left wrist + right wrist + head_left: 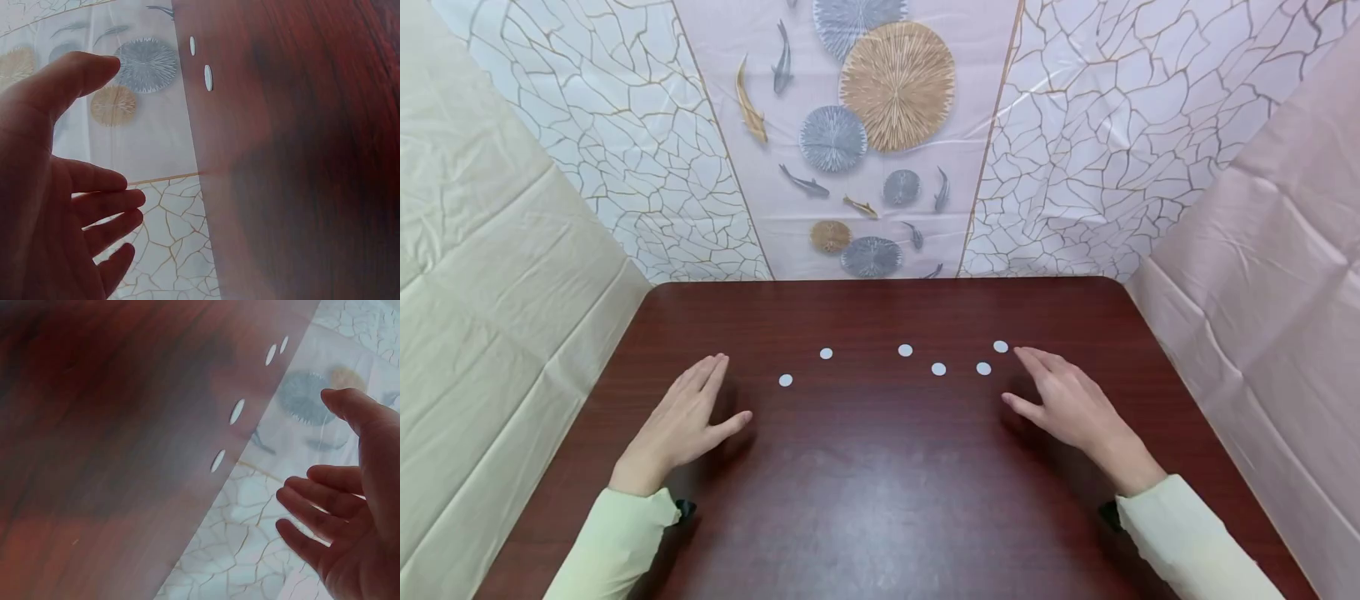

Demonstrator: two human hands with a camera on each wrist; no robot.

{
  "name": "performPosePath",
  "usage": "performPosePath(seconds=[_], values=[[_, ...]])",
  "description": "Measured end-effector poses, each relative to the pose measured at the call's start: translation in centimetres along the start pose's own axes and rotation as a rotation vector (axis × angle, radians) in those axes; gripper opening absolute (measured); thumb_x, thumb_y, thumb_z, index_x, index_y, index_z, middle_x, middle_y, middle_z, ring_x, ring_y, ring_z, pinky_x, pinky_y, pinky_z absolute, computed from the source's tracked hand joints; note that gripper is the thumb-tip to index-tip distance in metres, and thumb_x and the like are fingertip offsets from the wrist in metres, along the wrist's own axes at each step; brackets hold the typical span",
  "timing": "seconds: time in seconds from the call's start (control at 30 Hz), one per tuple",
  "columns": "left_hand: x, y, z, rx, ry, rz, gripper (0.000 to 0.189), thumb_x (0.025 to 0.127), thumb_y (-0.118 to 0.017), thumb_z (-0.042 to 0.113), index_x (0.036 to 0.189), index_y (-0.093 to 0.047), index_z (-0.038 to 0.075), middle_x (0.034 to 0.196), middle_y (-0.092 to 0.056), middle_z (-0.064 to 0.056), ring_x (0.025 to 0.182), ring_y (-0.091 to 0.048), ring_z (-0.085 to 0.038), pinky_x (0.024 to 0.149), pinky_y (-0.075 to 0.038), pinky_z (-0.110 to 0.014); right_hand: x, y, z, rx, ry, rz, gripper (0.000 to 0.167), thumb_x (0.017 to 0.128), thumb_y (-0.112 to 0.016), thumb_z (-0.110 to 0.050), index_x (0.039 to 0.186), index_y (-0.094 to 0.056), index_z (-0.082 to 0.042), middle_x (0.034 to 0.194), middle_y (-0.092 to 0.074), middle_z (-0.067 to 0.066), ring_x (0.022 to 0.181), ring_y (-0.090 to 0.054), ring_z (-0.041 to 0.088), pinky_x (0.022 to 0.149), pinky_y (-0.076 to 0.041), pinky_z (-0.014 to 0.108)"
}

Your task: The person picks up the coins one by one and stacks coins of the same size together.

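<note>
Several small white discs lie scattered across the brown tabletop (pixel 865 433). On the left side are two of them, a nearer disc (pixel 786 380) and a farther disc (pixel 826 353). My left hand (pixel 681 421) is held left of these, thumb spread from the fingers and nothing in its grasp. My right hand (pixel 1071 404) has its fingertips just right of the far right disc (pixel 1001 347), with a small gap between. Its thumb points inward, below another disc (pixel 983 368). Both palms look bare in the wrist views, the left hand (pixel 69 169) and the right hand (pixel 350 500) alike.
Behind the table's far edge hangs a patterned cloth (pixel 895 208) with printed fish and round leaf shapes. Plain pale cloth walls flank the table, one left (pixel 490 317) and one right (pixel 1262 275). Two more discs, a middle disc (pixel 905 350) and its neighbour (pixel 938 369), lie centrally.
</note>
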State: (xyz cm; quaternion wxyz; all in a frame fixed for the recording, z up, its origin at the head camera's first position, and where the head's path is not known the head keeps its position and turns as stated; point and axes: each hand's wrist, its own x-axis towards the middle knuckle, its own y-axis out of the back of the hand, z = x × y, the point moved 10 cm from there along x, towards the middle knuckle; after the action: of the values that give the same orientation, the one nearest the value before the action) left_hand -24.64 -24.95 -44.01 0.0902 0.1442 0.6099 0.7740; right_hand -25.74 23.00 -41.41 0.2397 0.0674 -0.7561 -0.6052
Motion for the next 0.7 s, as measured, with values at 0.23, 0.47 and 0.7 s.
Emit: performPosePath(seconds=[0.23,0.47,0.7], values=[[0.9,0.0,0.3,-0.046,-0.013,0.027,0.087,0.097,-0.071,0.043,0.157,-0.037,-0.01,0.157,-0.045,-0.031,0.146,-0.041,-0.047,0.119,-0.04,-0.061,2.5,-1.0,-2.5,0.086,0.018,-0.06,0.061,0.091,-0.08,-0.031,0.137,-0.062,0.005,0.132,-0.068,0.028,0.126,-0.065,0.044,0.102,-0.055,0.058],[1.9,0.1,1.0,-0.062,-0.022,0.037,0.08,0.097,-0.07,0.037,0.153,-0.042,-0.012,0.151,-0.05,-0.034,0.141,-0.047,-0.05,0.115,-0.043,-0.064,4.9,-2.6,-6.7,0.139,0.12,-0.085,0.055,0.089,-0.082,-0.03,0.129,-0.067,0.005,0.121,-0.072,0.019,0.112,-0.07,0.034,0.096,-0.059,0.05],[2.8,0.0,1.6,-0.054,-0.057,0.081,0.07,0.094,-0.071,0.031,0.145,-0.05,-0.013,0.142,-0.059,-0.033,0.133,-0.056,-0.049,0.108,-0.049,-0.064,7.4,-4.5,-10.9,0.161,0.177,-0.15,0.052,0.09,-0.082,-0.029,0.13,-0.068,0.002,0.122,-0.072,0.016,0.113,-0.07,0.032,0.096,-0.059,0.047]])
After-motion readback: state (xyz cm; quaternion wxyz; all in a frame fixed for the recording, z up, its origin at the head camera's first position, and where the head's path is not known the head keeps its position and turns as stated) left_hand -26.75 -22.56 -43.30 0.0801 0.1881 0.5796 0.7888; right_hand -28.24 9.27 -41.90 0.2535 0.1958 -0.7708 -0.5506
